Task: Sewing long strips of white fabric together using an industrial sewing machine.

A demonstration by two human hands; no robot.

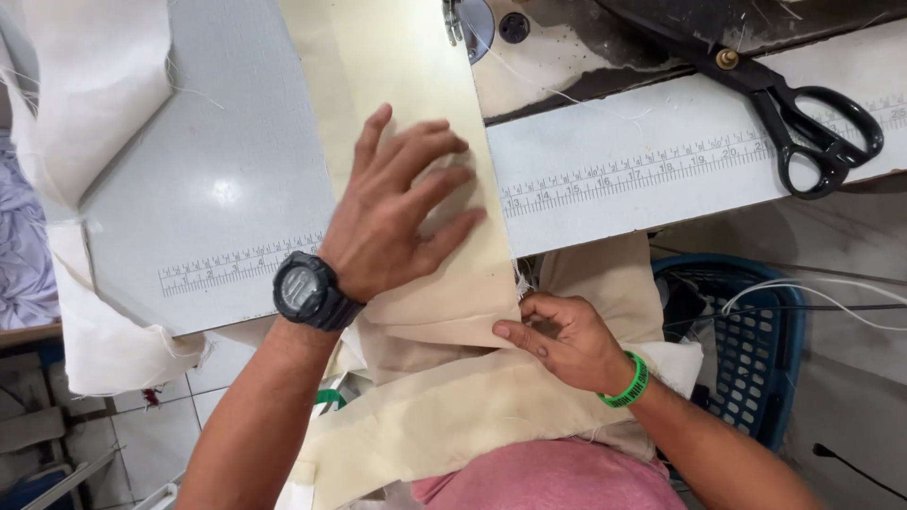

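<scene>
The counter [227, 189] is a grey sewing surface; its near edge runs diagonally from lower left to upper right and carries a printed ruler strip. One cream cloth [406, 85] strip lies along the counter from the far edge to the near edge, then drops over that edge into the person's lap. To the left of the strip the counter surface is bare as far as a white cloth [85, 104] draped over the left corner. To the right of the strip lies a bare stretch of counter up to the scissors [803, 123].

The left hand [397, 217] lies flat on the cloth just short of the near edge, fingers spread wide, palm down, gripping nothing. A black watch [307, 291] sits on its wrist. The right hand [557, 340] is below the near edge, thumb and fingers closed narrow on the hanging edge of the cloth. A green band [631, 382] sits on its wrist.

Count: two hands, one cream cloth, one white cloth, one pair of black scissors near the far right corner, one blue basket [756, 349] below the counter to the right.
</scene>
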